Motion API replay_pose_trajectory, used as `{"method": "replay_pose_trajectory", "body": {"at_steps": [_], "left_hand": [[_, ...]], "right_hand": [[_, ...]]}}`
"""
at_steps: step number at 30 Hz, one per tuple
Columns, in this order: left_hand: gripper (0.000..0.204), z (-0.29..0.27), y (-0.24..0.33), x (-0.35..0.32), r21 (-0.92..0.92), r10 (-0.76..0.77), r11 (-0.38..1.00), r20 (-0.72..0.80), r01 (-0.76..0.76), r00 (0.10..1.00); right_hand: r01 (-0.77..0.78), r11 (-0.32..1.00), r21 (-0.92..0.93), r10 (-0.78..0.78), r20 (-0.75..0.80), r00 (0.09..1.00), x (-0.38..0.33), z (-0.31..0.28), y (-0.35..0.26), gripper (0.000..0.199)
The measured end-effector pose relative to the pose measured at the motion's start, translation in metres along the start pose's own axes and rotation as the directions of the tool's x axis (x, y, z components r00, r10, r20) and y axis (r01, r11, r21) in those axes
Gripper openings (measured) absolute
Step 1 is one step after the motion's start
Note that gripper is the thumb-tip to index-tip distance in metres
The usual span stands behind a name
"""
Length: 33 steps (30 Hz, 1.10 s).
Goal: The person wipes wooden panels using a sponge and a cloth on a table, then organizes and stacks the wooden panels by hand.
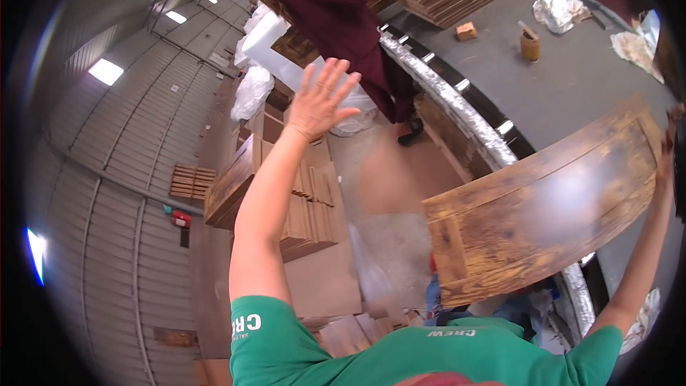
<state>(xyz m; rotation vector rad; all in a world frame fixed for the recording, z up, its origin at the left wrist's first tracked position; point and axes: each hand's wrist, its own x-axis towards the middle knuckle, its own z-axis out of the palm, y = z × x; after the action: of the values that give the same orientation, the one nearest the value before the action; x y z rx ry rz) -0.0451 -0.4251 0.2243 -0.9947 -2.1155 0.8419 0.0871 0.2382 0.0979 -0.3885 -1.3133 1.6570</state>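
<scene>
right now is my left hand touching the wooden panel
No, your left hand is raised in the air with its fingers spread, clearly apart from the wooden panel.

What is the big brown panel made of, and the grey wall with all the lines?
The brown panel looks like wood, or wood-patterned board: it has dark, streaky, mottled markings, and the bright glare suggests some gloss. The grey wall is probably sheet metal with a dull finish, judging by its even ridges.
</scene>
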Motion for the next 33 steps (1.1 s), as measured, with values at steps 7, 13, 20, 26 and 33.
{"method": "replay_pose_trajectory", "body": {"at_steps": [7, 13, 20, 26, 33], "left_hand": [[0.075, 0.052, -0.113, -0.073, 0.213, -0.096, 0.974, 0.097, 0.074, 0.991], [0.072, 0.081, -0.127, -0.075, 0.297, -0.235, 0.935, 0.112, 0.193, 0.965], [0.060, 0.118, -0.060, -0.054, 0.330, -0.388, 0.901, 0.317, 0.282, 0.866], [0.072, 0.107, 0.112, 0.018, -0.391, 0.270, 0.817, 0.909, 0.424, 0.319], [0.085, -0.116, 0.215, 0.127, -0.614, 0.456, 0.744, 0.177, -0.264, 0.872]], "right_hand": [[-0.393, 0.900, 0.191, 0.381, 0.097, 0.920, -0.113, 0.181, 0.067, 0.064], [-0.406, 0.894, 0.189, 0.369, 0.202, 0.907, -0.173, 0.212, 0.075, 0.041], [-0.456, 0.879, -0.141, 0.477, 0.320, 0.819, -0.213, 0.176, 0.078, 0.036], [-0.347, 0.769, -0.536, 0.634, 0.705, 0.316, -0.233, 0.098, 0.056, 0.038], [0.207, 0.615, -0.761, 0.697, 0.648, 0.307, -0.090, -0.055, -0.070, 0.045]]}}
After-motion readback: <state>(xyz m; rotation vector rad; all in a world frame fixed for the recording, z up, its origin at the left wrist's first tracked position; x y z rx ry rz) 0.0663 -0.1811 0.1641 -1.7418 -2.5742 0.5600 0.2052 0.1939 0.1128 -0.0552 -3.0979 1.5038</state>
